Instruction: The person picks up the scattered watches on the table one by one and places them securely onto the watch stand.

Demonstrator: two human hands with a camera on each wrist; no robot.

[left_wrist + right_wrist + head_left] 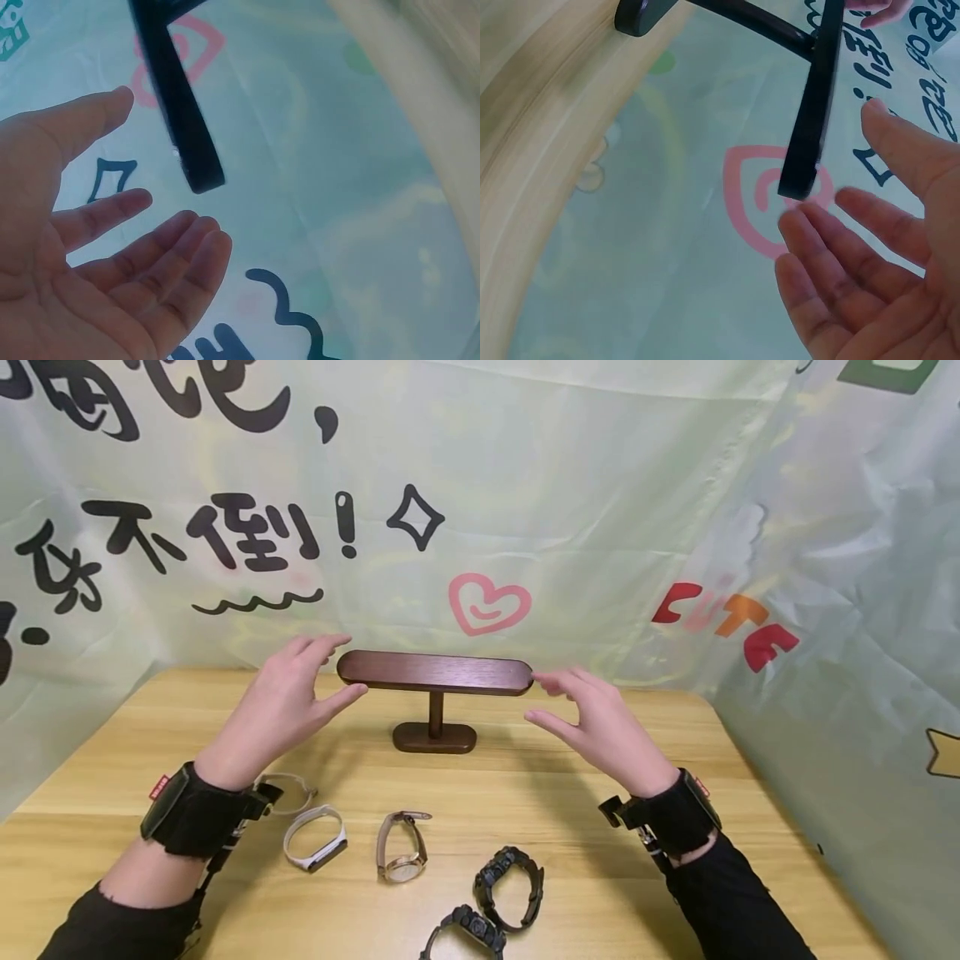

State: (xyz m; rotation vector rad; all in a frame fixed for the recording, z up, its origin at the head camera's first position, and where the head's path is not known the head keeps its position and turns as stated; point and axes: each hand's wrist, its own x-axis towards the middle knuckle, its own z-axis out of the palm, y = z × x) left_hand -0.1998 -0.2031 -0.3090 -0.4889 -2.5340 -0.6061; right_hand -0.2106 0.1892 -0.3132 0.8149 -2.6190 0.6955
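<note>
A dark brown wooden T-shaped stand (435, 672) stands upright at the back of the table, its long rounded bar raised on a short post. At the bar's left end my left hand (288, 697) is spread, thumb apart from the fingers. My right hand (596, 718) is held the same way by the right end. In the left wrist view a gap shows between the left hand (127, 247) and the bar (184, 112). The right wrist view has the right fingertips (799, 217) very close to the bar's end; whether they touch, I cannot tell.
In front of the stand lie a beige strap (288, 793), a white fitness band (315, 839), a watch with a brown strap (402, 852) and two black watches (510, 889) (468, 931). A printed cloth (600, 510) hangs behind the wooden table (600, 877).
</note>
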